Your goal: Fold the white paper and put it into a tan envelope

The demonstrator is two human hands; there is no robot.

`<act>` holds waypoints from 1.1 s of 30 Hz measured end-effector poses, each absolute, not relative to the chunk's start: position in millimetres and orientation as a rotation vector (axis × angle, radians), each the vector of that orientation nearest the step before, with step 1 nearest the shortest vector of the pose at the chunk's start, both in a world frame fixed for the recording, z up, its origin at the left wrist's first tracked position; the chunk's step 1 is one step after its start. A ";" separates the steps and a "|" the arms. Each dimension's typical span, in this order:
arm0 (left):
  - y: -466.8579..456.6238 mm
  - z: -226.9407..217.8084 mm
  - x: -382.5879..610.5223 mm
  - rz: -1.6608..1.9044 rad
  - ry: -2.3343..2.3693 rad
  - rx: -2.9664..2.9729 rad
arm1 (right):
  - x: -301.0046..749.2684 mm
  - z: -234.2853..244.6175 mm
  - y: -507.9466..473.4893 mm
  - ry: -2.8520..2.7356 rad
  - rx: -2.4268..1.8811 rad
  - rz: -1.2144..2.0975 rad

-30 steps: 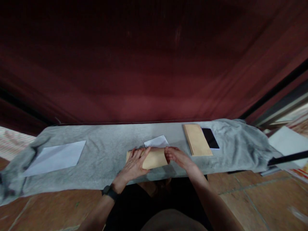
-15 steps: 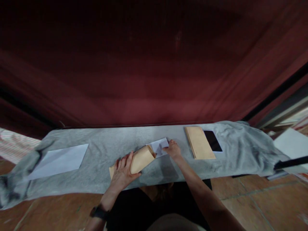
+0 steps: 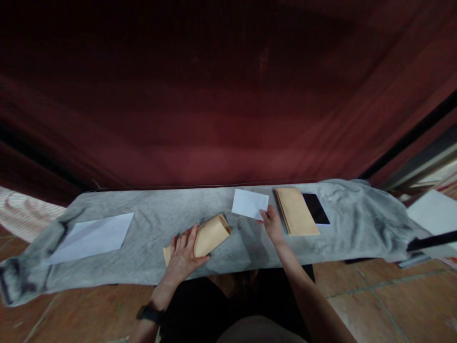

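My left hand (image 3: 184,253) grips a tan envelope (image 3: 209,235) near the front edge of the grey cloth, squeezing it so its mouth bulges open toward the right. My right hand (image 3: 272,224) pinches the lower right corner of a small folded white paper (image 3: 249,204), held just above the cloth to the right of the envelope's mouth. The paper and the envelope are apart.
A grey cloth (image 3: 160,216) covers a long narrow table. A stack of tan envelopes (image 3: 295,210) lies right of my right hand, with a black phone (image 3: 315,208) beside it. A white sheet (image 3: 93,231) lies at the left. Red curtain hangs behind. Tiled floor below.
My left hand dragged the envelope left and squeezed its mouth open. My right hand took the folded white paper and lifted it away to the right, toward the envelope stack.
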State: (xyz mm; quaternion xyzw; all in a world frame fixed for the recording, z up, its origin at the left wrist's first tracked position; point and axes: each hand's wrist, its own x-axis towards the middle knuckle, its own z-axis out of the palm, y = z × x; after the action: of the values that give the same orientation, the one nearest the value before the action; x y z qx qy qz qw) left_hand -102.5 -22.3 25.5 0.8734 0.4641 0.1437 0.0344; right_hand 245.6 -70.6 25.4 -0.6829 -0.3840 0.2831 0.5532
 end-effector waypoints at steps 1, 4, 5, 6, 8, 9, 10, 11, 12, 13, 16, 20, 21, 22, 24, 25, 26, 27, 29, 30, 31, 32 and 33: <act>-22.3 25.6 -101.9 0.436 1.425 2.686 | 244.6 26.7 -73.9 -0.870 -1.534 0.708; -22.7 25.8 -100.3 0.441 1.426 2.684 | 236.1 28.1 -83.9 -0.851 -1.378 0.853; -23.0 25.9 -100.1 0.446 1.429 2.682 | 233.2 27.8 -87.4 -0.894 -1.389 0.880; -23.4 26.0 -100.0 0.449 1.430 2.681 | 231.2 27.5 -90.7 -0.946 -1.423 0.889; -24.3 26.6 -100.2 0.449 1.420 2.695 | 231.3 27.3 -96.6 -1.073 -1.535 0.883; -24.9 27.1 -100.4 0.447 1.409 2.709 | 233.5 27.9 -98.7 -1.144 -1.597 0.885; -25.4 27.9 -100.5 0.447 1.397 2.723 | 236.9 28.9 -100.2 -1.212 -1.650 0.894; -25.9 28.9 -100.5 0.450 1.386 2.736 | 241.1 30.4 -101.0 -1.270 -1.689 0.911; -26.3 30.0 -100.4 0.455 1.377 2.747 | 245.5 32.3 -101.2 -1.316 -1.712 0.929; -26.5 31.1 -100.3 0.459 1.366 2.757 | 249.8 34.3 -100.9 -1.344 -1.721 0.947; -26.1 34.2 -98.5 0.466 1.318 2.794 | 258.1 39.9 -98.9 -1.357 -1.722 0.978; -26.0 39.0 -88.9 0.478 1.248 2.837 | 251.5 42.1 -97.4 -1.365 -1.700 0.987; -26.6 40.8 -84.4 0.480 1.232 2.841 | 246.2 41.4 -97.1 -1.366 -1.690 0.979; -27.5 42.7 -79.2 0.481 1.213 2.844 | 239.8 40.2 -96.5 -1.368 -1.678 0.969; -29.8 46.7 -67.4 0.477 1.167 2.849 | 224.7 36.2 -94.6 -1.372 -1.634 0.945; -31.0 48.6 -61.5 0.472 1.139 2.853 | 217.0 33.6 -93.3 -1.371 -1.610 0.935; -32.1 50.3 -56.0 0.465 1.111 2.856 | 209.8 30.7 -91.9 -1.366 -1.589 0.928; -32.9 51.6 -51.2 0.458 1.088 2.859 | 203.4 27.5 -90.5 -1.361 -1.574 0.925; -33.8 53.2 -44.4 0.441 1.056 2.860 | 194.4 21.1 -88.5 -1.333 -1.562 0.904; -33.9 53.5 -42.4 0.435 1.047 2.859 | 191.7 18.1 -88.1 -1.315 -1.564 0.885; -33.8 53.5 -41.2 0.431 1.042 2.856 | 190.1 15.2 -88.1 -1.296 -1.564 0.858; -33.6 53.3 -40.6 0.428 1.036 2.854 | 189.3 12.6 -88.5 -1.278 -1.567 0.819; -33.4 52.9 -40.5 0.422 1.028 2.852 | 189.1 10.3 -89.2 -1.256 -1.570 0.781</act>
State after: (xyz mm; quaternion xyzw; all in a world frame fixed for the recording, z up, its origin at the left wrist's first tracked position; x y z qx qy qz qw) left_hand -40.5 -33.4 52.9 0.9310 0.3356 0.1378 0.0404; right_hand 189.1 -89.2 10.3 -0.6414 -0.5132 0.3192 0.4726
